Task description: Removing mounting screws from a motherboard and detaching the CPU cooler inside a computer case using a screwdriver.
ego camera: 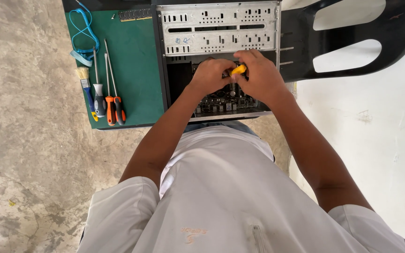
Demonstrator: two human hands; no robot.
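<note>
A: What's the shot? Both hands inside an open PC case [219, 28] lying on a green mat [137, 75] on the desk, seen from the head cam.

B: Right hand [258, 77] is closed around a yellow-handled screwdriver [238, 70], shaft pointing down toward the motherboard [223, 103]. Left hand [210, 75] is curled in beside it, fingers at the shaft; can't tell if it's pinching the shaft or a screw, the tip is hidden.

A: So which step, in your view?

B: Looks like work on a screw on the board, approx. mid-case, just below the perforated drive bay. Whether it's going in or coming out, can't say.

A: And what does the next move call for?

B: Prob. keeping the driver upright and seated, left hand steadying, right hand doing the turning w/ light pressure so the tip doesn't skid onto the board.

A: Pose?

B: Both forearms reach fwd from the white shirt, elbows out, wrists bent down, hands touching over the case.

A: Anything else in frame?

B: Spare screwdrivers [111, 100] and a small brush [86, 89] lie in a row at the mat's left edge, a blue coiled strap [84, 35] above them, a black plastic chair [352, 37] to the right.
</note>
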